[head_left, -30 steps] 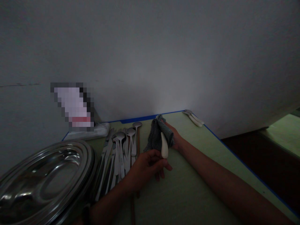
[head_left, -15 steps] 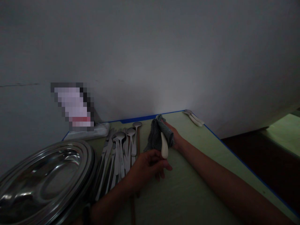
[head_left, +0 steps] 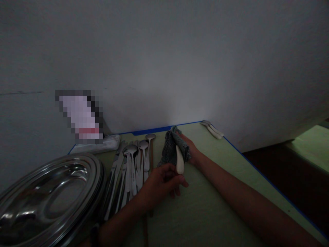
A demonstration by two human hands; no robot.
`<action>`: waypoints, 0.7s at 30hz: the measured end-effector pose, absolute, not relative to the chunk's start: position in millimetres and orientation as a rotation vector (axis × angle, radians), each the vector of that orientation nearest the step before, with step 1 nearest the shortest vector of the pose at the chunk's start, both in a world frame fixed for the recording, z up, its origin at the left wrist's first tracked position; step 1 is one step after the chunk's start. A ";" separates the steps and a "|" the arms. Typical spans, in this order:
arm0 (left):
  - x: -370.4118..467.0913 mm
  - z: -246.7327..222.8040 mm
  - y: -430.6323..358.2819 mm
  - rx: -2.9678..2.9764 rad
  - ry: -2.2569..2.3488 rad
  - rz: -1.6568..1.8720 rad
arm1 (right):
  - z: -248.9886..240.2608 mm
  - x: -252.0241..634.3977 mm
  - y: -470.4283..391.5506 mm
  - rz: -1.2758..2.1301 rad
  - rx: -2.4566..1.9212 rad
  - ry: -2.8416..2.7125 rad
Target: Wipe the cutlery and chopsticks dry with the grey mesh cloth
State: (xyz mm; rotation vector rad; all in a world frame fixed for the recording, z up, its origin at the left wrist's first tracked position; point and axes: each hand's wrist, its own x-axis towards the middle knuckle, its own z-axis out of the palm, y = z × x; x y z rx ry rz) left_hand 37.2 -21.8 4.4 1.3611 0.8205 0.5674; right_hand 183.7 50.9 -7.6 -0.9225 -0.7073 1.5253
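The white handle [head_left: 180,163] projects from the folded cloth [head_left: 169,147] above the middle of the surface [head_left: 203,209], its rounded end directed toward the near edge. The right hand [head_left: 189,145], partly hidden, is closed on the cloth at the handle's far end; the left hand [head_left: 164,180] is positioned at the rounded end with fingers partly curled, and whether they grip it cannot be determined. White-handled cutlery [head_left: 213,131] lies at the far right corner.
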 end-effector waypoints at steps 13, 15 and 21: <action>37.1 4.1 -23.4 1.369 0.812 0.570 | -5.7 182.1 50.1 1.500 -0.930 -0.742; 36.7 5.7 -23.7 1.382 0.813 0.563 | -5.2 182.2 49.8 1.484 -0.936 -0.752; 37.2 8.5 -23.9 1.361 0.817 0.551 | -4.4 181.7 49.2 1.469 -0.929 -0.753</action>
